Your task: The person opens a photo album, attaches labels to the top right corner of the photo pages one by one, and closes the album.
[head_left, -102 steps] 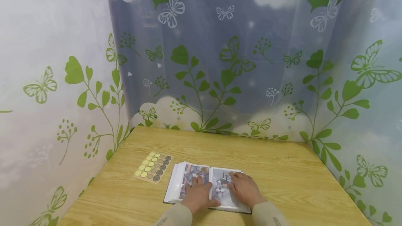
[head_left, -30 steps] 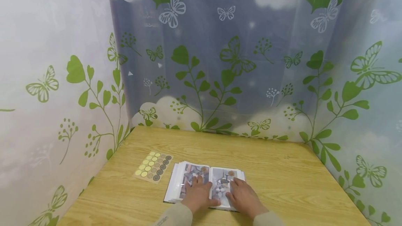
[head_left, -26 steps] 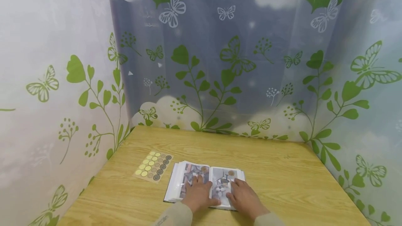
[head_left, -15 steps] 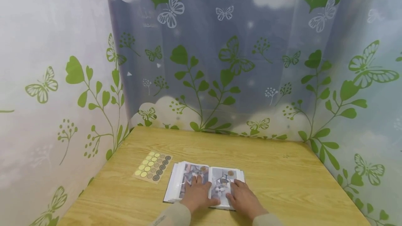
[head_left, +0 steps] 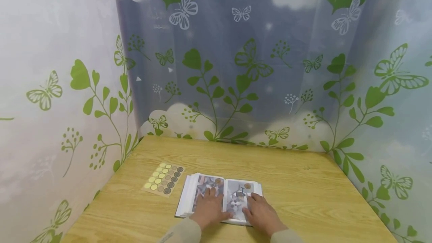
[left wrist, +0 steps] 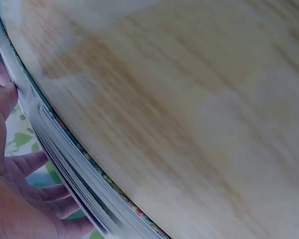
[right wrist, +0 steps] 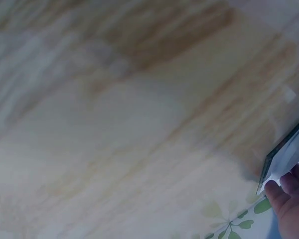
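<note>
A small photo album (head_left: 236,213) lies open on the wooden table, a picture on each page. Round brown coin-like stickers show at the upper right of the left picture (head_left: 218,180) and of the right picture (head_left: 247,186). My left hand (head_left: 209,207) rests with spread fingers on the left page, its thumb reaching across the lower middle. My right hand (head_left: 263,213) lies at the right page's outer side, fingertips on the page. In the left wrist view, the album's stacked page edges (left wrist: 74,159) show beside the left fingers; the right wrist view shows an album corner (right wrist: 284,154) at the right fingertips.
Left of the album lies a sheet of round stickers (head_left: 164,179) in yellow, brown and dark rows. Bare wooden table (head_left: 303,183) stretches to the right and behind. Curtains (head_left: 216,96) with leaf and butterfly prints enclose the table at the back and both sides.
The right hand has slid down from the right picture's upper corner, where the round sticker now shows. The left hand has shifted slightly left and toward me. The album stays in place.
</note>
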